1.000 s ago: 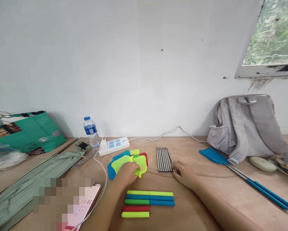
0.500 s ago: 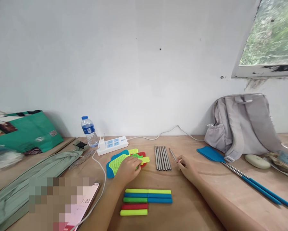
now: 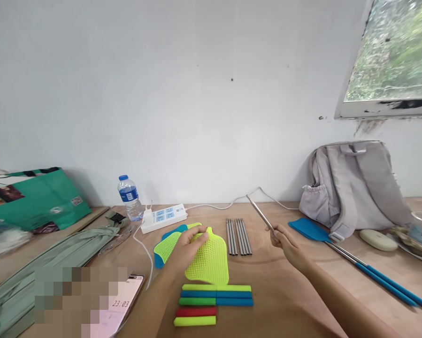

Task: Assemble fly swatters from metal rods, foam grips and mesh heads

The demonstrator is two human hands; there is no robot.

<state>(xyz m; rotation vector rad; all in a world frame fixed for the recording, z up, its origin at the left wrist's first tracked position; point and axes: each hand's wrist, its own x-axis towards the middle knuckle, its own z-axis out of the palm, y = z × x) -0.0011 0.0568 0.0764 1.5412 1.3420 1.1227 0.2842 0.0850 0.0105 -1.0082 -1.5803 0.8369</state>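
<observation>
My left hand (image 3: pixel 187 249) grips a yellow-green fly swatter head (image 3: pixel 212 260) by its narrow neck, with the perforated flap hanging down. Held in my right hand (image 3: pixel 284 241) is a thin metal rod (image 3: pixel 260 212), tilted with its far end up and to the left. Other swatter heads (image 3: pixel 164 249) in yellow and blue lie partly hidden behind my left hand. Between my hands, several metal rods (image 3: pixel 244 237) lie side by side on the table. Nearer to me are coloured handle tubes (image 3: pixel 234 302) in yellow, blue, green and red.
Blue fly swatters (image 3: pixel 307 228) with long handles lie at right, before a grey backpack (image 3: pixel 358 183). A white power strip (image 3: pixel 164 218), a water bottle (image 3: pixel 129 197) and a phone (image 3: pixel 121 305) are at left. The phone stands near a cable (image 3: pixel 149 263).
My left hand has lifted a yellow-green swatter head off the pile and turned it flap-down. My right hand has raised the metal rod from the table.
</observation>
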